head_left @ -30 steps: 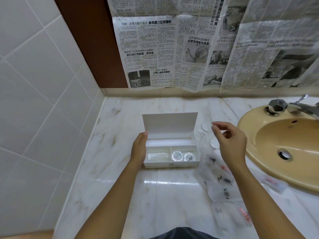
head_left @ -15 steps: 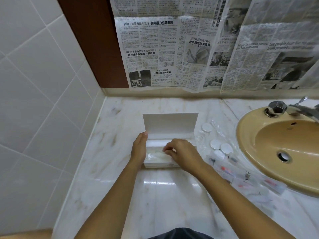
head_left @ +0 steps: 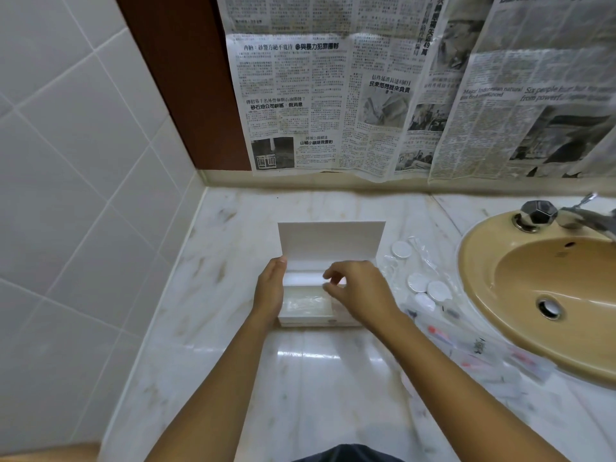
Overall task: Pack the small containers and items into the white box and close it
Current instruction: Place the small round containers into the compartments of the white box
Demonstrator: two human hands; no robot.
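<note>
The white box [head_left: 308,320] stands in the middle of the marble counter, its lid [head_left: 330,241] raised upright at the back. A clear plastic packet [head_left: 306,303] lies in its left compartment. My left hand [head_left: 270,290] presses with straight fingers against the box's left side. My right hand [head_left: 361,295] hovers over the right half of the box and hides that compartment. Its fingers are loosely curled, with a gap between thumb and forefinger and nothing visible in them. Round white lids [head_left: 418,282] and a small container [head_left: 425,301] lie right of the box.
Clear plastic packets [head_left: 466,348] with red and black bits are spread between the box and the tan sink [head_left: 483,261]. A faucet knob [head_left: 536,211] sits at the sink's back. Newspaper [head_left: 333,105] covers the back wall, and a tiled wall [head_left: 83,195] stands on the left.
My right hand came from above the lids at the right to over the box, and now its fingers have lifted slightly. The left hand stayed on the box's side.
</note>
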